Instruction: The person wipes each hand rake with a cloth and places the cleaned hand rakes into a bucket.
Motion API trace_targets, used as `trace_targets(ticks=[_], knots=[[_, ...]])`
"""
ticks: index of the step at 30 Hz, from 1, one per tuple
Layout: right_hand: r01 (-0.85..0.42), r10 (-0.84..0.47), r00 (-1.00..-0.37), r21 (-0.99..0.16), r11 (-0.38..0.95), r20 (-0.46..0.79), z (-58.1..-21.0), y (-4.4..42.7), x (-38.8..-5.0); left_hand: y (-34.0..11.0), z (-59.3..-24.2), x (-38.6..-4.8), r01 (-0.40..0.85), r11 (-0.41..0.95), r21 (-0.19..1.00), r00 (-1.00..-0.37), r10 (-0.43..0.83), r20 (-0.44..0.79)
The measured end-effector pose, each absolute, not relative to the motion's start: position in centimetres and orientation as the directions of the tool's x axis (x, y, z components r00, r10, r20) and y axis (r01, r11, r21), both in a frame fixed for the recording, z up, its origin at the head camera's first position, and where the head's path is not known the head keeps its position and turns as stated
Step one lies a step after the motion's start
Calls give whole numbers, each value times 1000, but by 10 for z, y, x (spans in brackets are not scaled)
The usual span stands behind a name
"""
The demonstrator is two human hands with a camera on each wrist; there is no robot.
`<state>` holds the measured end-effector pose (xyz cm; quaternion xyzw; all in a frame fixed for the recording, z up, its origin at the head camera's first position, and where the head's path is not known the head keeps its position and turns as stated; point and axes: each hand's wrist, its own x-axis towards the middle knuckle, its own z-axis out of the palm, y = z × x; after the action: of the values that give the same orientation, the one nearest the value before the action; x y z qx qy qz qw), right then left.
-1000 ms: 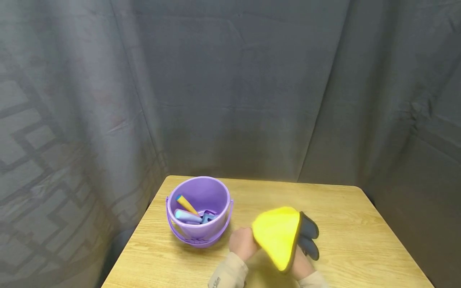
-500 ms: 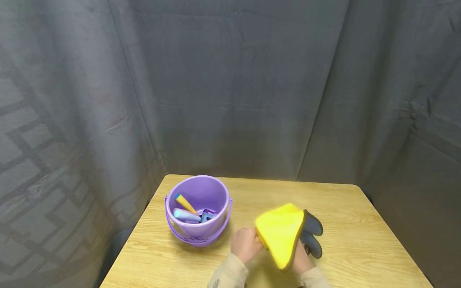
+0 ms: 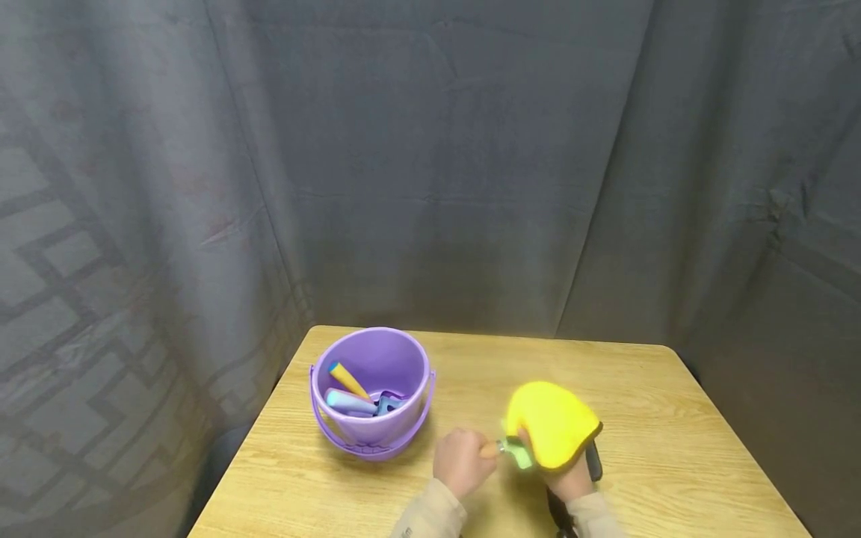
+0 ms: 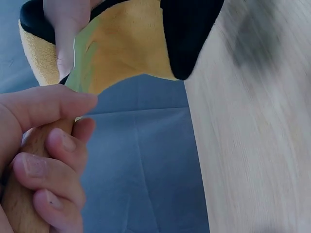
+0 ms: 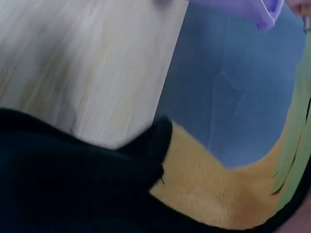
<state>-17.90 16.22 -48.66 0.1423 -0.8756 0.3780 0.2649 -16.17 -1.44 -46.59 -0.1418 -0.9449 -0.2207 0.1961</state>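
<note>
My left hand [image 3: 460, 462] grips the wooden handle [image 3: 490, 450] of a small garden hand fork, its fingers wrapped round the wood in the left wrist view. The fork's green slotted head [image 3: 518, 453] points right. My right hand [image 3: 570, 482] holds a yellow cloth [image 3: 551, 422] with dark edging and a dark underside. In the left wrist view, the right thumb [image 4: 68, 39] presses the green head against the cloth. Both hands are above the table, right of the bucket. The cloth covers most of the right fingers.
A purple bucket [image 3: 390, 359] stands on the wooden table [image 3: 646, 418], left of my hands. Inside lie several small tools, among them a yellow handle [image 3: 346, 379] and a pale blue one [image 3: 346, 402]. Grey curtains [image 3: 430, 187] hang behind the table.
The cloth, earlier spread over the fork's head, has shifted right and bunched up, so the green head and part of the handle now show. The left hand has moved slightly right.
</note>
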Motion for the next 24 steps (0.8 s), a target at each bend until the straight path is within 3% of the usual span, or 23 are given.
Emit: trace_targets(ticks=[11, 16, 21, 24], knots=[[-526, -58, -798, -648, 551, 600, -482, 170, -191, -15, -465, -161, 366, 856, 366, -878, 188, 439], [-348, -24, -914, -751, 560, 406, -475, 173, -189, -16, -465, -162, 366, 844, 392, -886, 187, 425], [-241, -6, -957, -781, 577, 291, -472, 178, -188, -17, -465, -163, 358, 831, 426, -897, 180, 403], [-164, -87, -986, -859, 485, 140, -469, 183, -186, -17, -464, -162, 353, 833, 427, -899, 176, 400]])
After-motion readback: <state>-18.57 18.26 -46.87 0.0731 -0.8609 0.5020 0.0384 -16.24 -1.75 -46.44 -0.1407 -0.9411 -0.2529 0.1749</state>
